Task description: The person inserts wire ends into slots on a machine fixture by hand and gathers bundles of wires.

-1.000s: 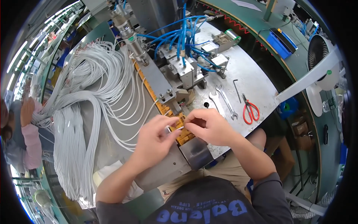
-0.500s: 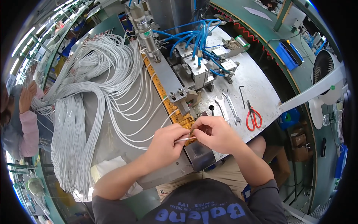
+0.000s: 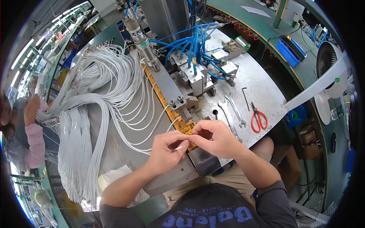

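My left hand point(image 3: 165, 151) is closed on a thin white cable point(image 3: 179, 148), a short piece of which shows between thumb and fingers. Its fingertips meet those of my right hand point(image 3: 216, 140), which is closed in a pinch. Whatever lies between the right fingertips is hidden. Both hands hover at the near end of a long orange fixture rail point(image 3: 161, 95). Several white cables point(image 3: 129, 117) curve from that rail to a large pile at the left.
Pneumatic cylinders with blue hoses point(image 3: 195, 41) stand behind the rail. To the right lie two wrenches point(image 3: 236, 111), a hex key point(image 3: 245, 98) and red-handled scissors point(image 3: 258, 121). A white fan point(image 3: 327, 72) is farther right. Another person's hand point(image 3: 32, 110) shows at far left.
My left hand has turned and its fingers have come up against my right fingertips. The coloured cable end seen between the hands before is now hidden. The view has shifted slightly.
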Available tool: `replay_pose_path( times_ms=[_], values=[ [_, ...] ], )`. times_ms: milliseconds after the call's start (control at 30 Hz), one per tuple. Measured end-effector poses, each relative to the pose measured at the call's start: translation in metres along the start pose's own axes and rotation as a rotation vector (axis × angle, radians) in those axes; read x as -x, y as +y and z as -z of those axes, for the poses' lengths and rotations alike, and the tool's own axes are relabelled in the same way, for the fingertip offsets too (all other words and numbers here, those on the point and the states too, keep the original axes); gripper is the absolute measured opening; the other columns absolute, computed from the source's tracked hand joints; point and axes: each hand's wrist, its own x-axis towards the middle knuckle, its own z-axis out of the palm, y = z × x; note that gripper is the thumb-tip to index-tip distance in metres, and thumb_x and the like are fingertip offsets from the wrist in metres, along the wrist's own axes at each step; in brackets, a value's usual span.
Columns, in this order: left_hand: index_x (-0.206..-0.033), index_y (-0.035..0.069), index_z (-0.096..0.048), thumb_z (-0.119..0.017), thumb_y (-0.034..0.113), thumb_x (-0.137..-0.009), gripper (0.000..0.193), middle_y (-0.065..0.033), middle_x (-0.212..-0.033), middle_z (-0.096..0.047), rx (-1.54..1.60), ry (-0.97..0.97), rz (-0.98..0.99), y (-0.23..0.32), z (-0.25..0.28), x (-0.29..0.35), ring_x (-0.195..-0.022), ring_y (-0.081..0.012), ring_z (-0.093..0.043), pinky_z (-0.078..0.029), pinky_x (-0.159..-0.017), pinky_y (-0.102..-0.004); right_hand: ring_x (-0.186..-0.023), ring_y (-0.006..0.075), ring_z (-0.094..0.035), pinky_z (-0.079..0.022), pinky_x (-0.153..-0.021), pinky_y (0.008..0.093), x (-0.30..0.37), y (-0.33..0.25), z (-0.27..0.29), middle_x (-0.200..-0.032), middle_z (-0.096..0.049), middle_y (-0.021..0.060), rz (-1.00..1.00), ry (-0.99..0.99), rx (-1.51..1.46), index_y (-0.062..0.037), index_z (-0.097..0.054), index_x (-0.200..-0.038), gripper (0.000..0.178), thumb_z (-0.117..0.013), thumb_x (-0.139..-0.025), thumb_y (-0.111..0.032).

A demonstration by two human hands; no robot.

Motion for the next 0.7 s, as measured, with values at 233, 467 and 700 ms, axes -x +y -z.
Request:
replay_pose_path(
  times_ms=[233,467,700],
  values=[
    [-0.095,0.002,-0.065,-0.062,0.001,-0.08,0.015,-0.0099,-0.082,-0.059,-0.555,-0.098,-0.137,-0.012,0.011,-0.005,-0.065,-0.0192,-0.059,-0.046,-0.056,-0.0313,-0.055,0.004,-0.05,-0.039,-0.049,0.0187,-0.003,0.005,0.024,-0.064,-0.06,0.0011,-0.28,-0.08,-0.025,0.0024,-0.062,-0.079,0.012,-0.062,-0.084,-0.008],
    [-0.092,0.005,-0.064,-0.063,0.002,-0.076,0.016,-0.011,-0.083,-0.058,-0.912,0.03,-0.269,-0.013,0.011,-0.012,-0.068,-0.0303,-0.059,-0.047,-0.059,-0.038,-0.053,0.0052,-0.049,-0.038,-0.048,0.021,-0.018,0.032,0.029,-0.062,-0.057,0.0009,-0.508,0.065,-0.137,0.0025,-0.062,-0.077,0.017,-0.058,-0.086,-0.012],
    [-0.09,0.005,-0.062,-0.062,0.003,-0.076,0.015,-0.011,-0.085,-0.056,-0.994,0.055,-0.214,-0.011,0.011,-0.015,-0.069,-0.0302,-0.059,-0.048,-0.059,-0.0393,-0.053,0.0068,-0.048,-0.038,-0.048,0.0231,-0.026,0.048,0.03,-0.06,-0.053,0.0007,-0.257,-0.021,0.044,0.0003,-0.059,-0.076,0.017,-0.056,-0.087,-0.012]
  ],
)
